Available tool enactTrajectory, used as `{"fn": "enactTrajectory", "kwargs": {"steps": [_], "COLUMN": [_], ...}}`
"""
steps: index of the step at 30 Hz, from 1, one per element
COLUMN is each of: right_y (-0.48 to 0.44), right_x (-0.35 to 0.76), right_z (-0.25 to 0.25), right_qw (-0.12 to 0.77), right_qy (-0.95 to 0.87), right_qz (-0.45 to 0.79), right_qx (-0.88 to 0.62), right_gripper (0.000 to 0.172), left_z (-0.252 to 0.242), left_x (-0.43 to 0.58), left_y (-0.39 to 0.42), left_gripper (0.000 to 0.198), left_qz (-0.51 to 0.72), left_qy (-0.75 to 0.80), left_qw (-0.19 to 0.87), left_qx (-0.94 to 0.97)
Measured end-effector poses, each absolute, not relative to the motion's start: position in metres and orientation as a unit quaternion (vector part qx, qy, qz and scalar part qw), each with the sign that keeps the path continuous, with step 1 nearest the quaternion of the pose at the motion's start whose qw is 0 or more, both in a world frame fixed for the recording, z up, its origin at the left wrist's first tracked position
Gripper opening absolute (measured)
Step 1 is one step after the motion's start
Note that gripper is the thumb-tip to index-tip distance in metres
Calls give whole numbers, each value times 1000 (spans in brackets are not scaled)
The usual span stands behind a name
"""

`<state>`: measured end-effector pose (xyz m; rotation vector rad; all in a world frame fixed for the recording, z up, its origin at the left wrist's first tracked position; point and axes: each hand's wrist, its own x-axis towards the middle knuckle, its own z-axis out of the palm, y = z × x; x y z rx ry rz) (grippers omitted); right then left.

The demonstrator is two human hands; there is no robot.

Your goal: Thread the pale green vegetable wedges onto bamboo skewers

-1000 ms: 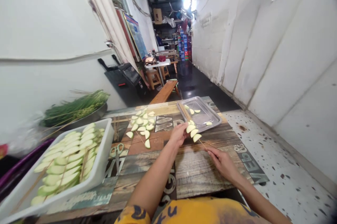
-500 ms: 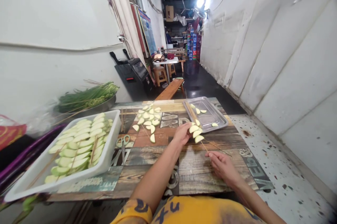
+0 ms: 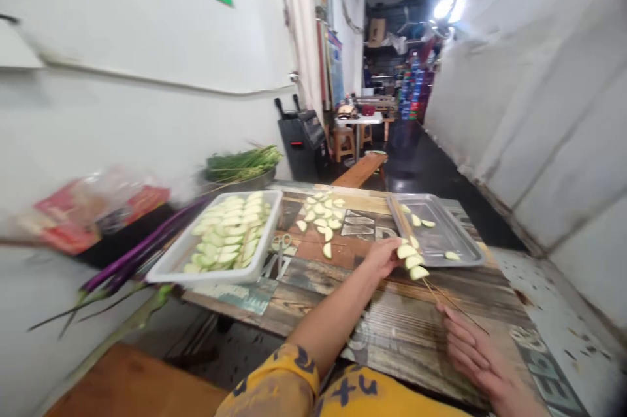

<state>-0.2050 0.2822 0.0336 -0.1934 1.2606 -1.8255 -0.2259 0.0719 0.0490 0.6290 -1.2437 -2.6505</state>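
My left hand [image 3: 383, 256] reaches over the wooden table [image 3: 382, 325] and pinches pale green eggplant slices [image 3: 412, 261] threaded on thin bamboo skewers [image 3: 448, 302]. Near the table's front right, my right hand [image 3: 473, 351] is closed around the skewers' near ends. A metal tray [image 3: 453, 244] with a few slices lies just beyond the left hand. Loose slices [image 3: 321, 214] sit in a pile at the table's middle back.
A white tub [image 3: 196, 260] full of skewered slices stands on the table's left, scissors [image 3: 280, 248] beside it. Long purple eggplants [image 3: 132, 257] and a bowl of green chives [image 3: 242, 165] lie further left. A bench and stools stand down the corridor.
My view has swung left, so everything sits further right in the picture. Both hands keep their hold on the skewer and slices; the right hand now appears lower.
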Motion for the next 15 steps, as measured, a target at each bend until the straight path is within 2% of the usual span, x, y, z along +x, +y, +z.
{"fn": "enactTrajectory", "kwargs": {"steps": [2,4,8,12,15], "right_y": [280,276,263,225,174], "right_x": [-207,-212,-233,-253,-245], "right_z": [29,22,20,51,87], "right_qw": [447,415,250,135,137], "right_qy": [529,618,798,828,811], "right_qz": [-717,-657,-490,-418,-410], "right_qx": [-85,-120,-247,-350,-394], "right_gripper": [31,34,40,38,41], "left_z": [48,46,46,45,38], "left_x": [-224,-219,-198,-177,-170], "left_y": [67,61,43,20,9], "left_gripper": [8,9,17,32,25], "left_qz": [-875,-863,-832,-837,-819], "left_qy": [-421,-436,-476,-430,-428], "left_qw": [89,100,148,212,251], "left_qx": [223,233,243,264,287]}}
